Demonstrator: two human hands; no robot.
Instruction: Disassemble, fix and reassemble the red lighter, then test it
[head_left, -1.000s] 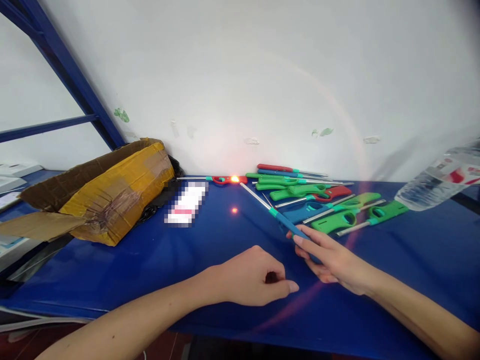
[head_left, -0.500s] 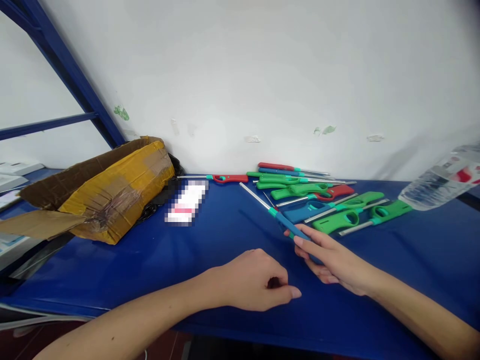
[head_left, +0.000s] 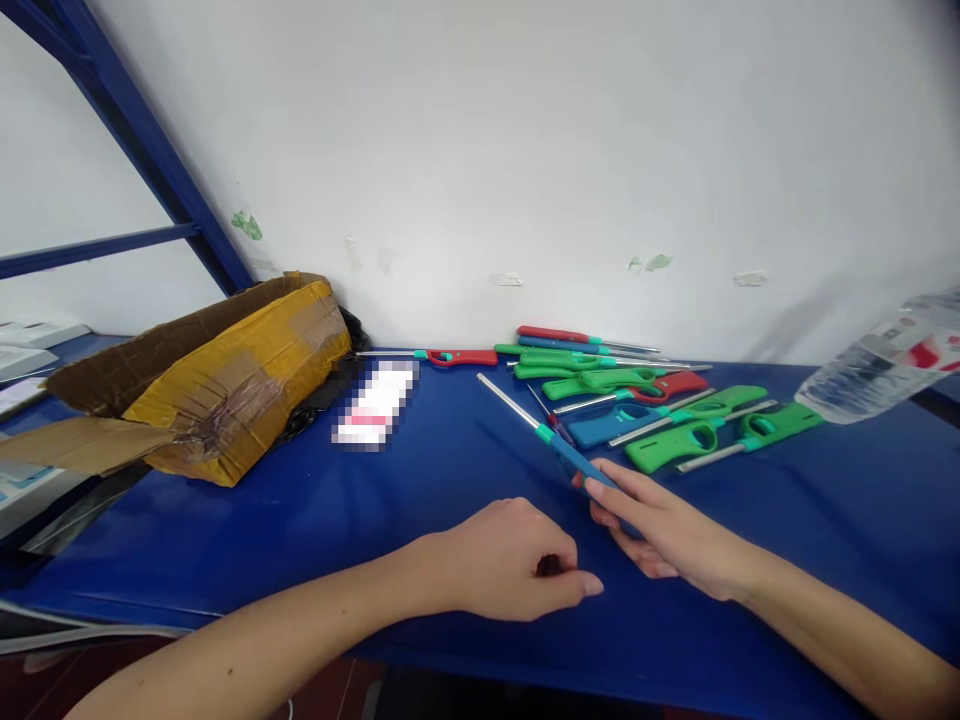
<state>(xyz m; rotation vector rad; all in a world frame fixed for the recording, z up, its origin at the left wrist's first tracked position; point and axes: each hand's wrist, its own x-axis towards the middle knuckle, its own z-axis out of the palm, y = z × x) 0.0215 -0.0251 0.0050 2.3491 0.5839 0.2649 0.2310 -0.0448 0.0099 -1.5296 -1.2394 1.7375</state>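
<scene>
My right hand (head_left: 660,520) holds a blue long-nosed gas lighter (head_left: 574,455) by its handle, with the thumb along the near side. The lighter's metal barrel points up and left, above the table. My left hand (head_left: 517,565) rests as a loose fist by the table's front, its thumb pointing right; nothing shows in the hollow of its curled fingers. Behind my right hand lies a pile of several similar lighters, among them a green lighter (head_left: 664,450), a blue lighter (head_left: 615,425) and a red lighter (head_left: 555,332). Another red lighter (head_left: 469,357) lies apart, near the wall.
A torn cardboard box (head_left: 240,380) with yellow tape stands on the left of the blue table (head_left: 262,540). Near it is a pixelated white patch (head_left: 379,405). At the right edge is a clear plastic bottle (head_left: 862,370). A white wall (head_left: 487,150) rises behind.
The blue lighter in my right hand has dipped slightly and its barrel tip is a little lower. My left hand stays in place.
</scene>
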